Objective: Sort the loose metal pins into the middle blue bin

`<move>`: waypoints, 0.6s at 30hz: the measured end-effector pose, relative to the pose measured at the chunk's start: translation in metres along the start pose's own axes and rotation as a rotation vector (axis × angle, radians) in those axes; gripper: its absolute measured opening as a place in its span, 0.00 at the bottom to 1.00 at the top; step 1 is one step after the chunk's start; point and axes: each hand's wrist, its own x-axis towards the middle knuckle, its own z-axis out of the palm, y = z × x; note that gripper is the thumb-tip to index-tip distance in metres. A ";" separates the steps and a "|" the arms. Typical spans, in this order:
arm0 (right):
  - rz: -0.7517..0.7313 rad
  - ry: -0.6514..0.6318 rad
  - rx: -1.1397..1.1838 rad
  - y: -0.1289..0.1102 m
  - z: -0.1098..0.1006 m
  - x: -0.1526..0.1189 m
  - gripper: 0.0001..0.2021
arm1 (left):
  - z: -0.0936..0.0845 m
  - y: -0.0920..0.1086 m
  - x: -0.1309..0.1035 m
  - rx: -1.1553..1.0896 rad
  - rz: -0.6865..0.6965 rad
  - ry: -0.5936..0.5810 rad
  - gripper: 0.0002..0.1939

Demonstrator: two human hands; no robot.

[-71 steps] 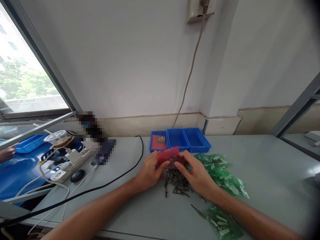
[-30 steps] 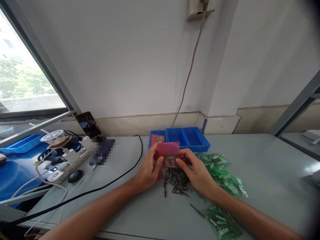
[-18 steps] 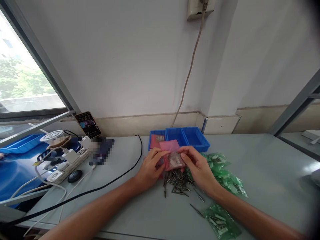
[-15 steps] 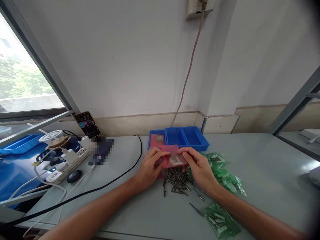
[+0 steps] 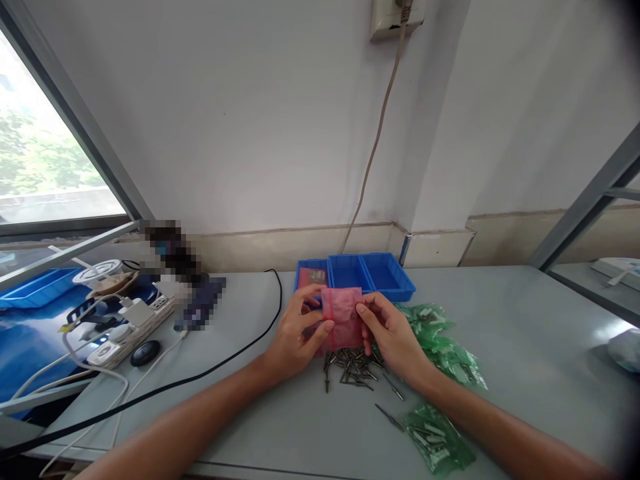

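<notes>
A small pink plastic bag [image 5: 344, 319] is stretched between my hands above the desk, its darker pink strip upright on the left. My left hand [image 5: 296, 333] pinches its left edge between thumb and fingers. On the right edge, my right hand [image 5: 391, 331] grips it the same way. Below the bag lies a pile of small metal rivet-like pins [image 5: 356, 368]. Green plastic bags [image 5: 453, 357] with metal parts inside lie beyond my right wrist. Another green bag [image 5: 436, 437] rests nearer, with a loose pin [image 5: 389, 417] beside it.
Behind my hands stands a blue tray [image 5: 390, 277] with three compartments; its left one holds a pink bag [image 5: 313, 277]. A black cable [image 5: 220, 367] crosses the desk at left. Farther left are a power strip [image 5: 135, 333] and a black mouse-like object [image 5: 145, 353].
The pink bag has turned, so its strip now stands upright at the left and its pink face shows. My left fingers have shifted to its left edge.
</notes>
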 end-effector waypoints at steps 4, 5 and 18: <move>0.001 0.044 0.075 -0.001 -0.001 0.002 0.20 | -0.005 0.002 0.000 0.093 0.123 -0.024 0.12; 0.001 0.055 0.073 -0.001 -0.002 0.003 0.20 | -0.006 0.003 0.000 0.113 0.142 -0.035 0.13; 0.032 0.068 0.052 -0.002 0.001 0.002 0.19 | 0.001 -0.032 0.007 0.274 -0.233 0.117 0.19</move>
